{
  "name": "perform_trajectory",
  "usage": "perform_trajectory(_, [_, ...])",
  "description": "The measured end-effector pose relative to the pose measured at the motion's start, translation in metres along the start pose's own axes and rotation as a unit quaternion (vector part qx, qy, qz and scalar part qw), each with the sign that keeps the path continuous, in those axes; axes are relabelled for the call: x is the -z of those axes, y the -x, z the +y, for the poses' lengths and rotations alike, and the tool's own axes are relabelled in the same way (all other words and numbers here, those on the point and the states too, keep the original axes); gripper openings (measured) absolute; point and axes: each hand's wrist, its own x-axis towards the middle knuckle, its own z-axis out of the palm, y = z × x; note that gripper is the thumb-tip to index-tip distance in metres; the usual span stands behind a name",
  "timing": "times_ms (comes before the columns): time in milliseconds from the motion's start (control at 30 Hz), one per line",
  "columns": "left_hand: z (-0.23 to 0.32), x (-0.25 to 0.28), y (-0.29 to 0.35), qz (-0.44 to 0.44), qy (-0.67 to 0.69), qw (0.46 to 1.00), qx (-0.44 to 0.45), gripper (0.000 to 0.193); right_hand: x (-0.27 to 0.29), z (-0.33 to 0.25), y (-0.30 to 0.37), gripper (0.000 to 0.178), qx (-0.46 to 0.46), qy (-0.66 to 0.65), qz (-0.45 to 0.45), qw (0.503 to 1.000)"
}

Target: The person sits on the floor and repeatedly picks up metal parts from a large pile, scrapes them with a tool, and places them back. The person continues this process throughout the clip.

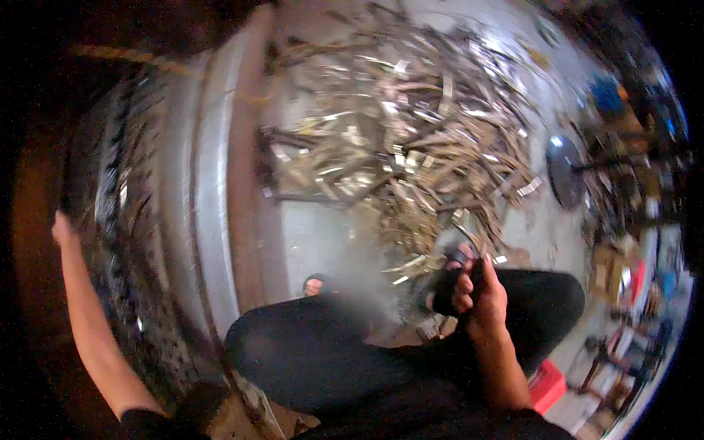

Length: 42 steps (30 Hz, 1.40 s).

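Observation:
My right hand (482,299) is closed in front of my right knee, its thumb pointing up. Something dark shows beside the curled fingers, but blur hides what they grip. Just beyond lies a large heap of long, narrow metal-looking strips (433,139), some shiny and some brownish, spread over the grey floor. At the far left, my left arm reaches out along a machine-like metal structure (136,191). My left hand (63,227) is at its dark outer side, and its fingers are too blurred to read.
A long metal rail (213,169) runs between my left arm and the heap. On the right stand a round dark disc-shaped base (564,172), a cardboard box (610,270) and cluttered shelving. A red container (547,386) sits beside my right forearm. My bent legs fill the front.

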Motion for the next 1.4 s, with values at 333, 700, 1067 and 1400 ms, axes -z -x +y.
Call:
perform_trajectory(333, [0.078,-0.182,0.602,-0.494,0.010,0.743,-0.452,0.033,0.063,-0.126,0.096,0.040,0.293,-0.155,-0.097,0.939])
perform_trajectory(700, [0.040,-0.343,0.930,-0.626,-0.070,0.483,-0.609,0.053,0.113,-0.130,0.086,0.038,0.294,-0.318,-0.162,0.887])
perform_trajectory(1067, [0.070,-0.462,0.989,-0.363,-0.223,0.572,-0.701,0.058,0.159,-0.131,0.082,0.029,0.372,-0.316,-0.165,0.857])
perform_trajectory(1400, [0.082,-0.383,0.979,-0.422,-0.079,0.562,-0.707,0.066,0.141,-0.141,0.096,0.035,0.298,-0.280,-0.142,0.901])
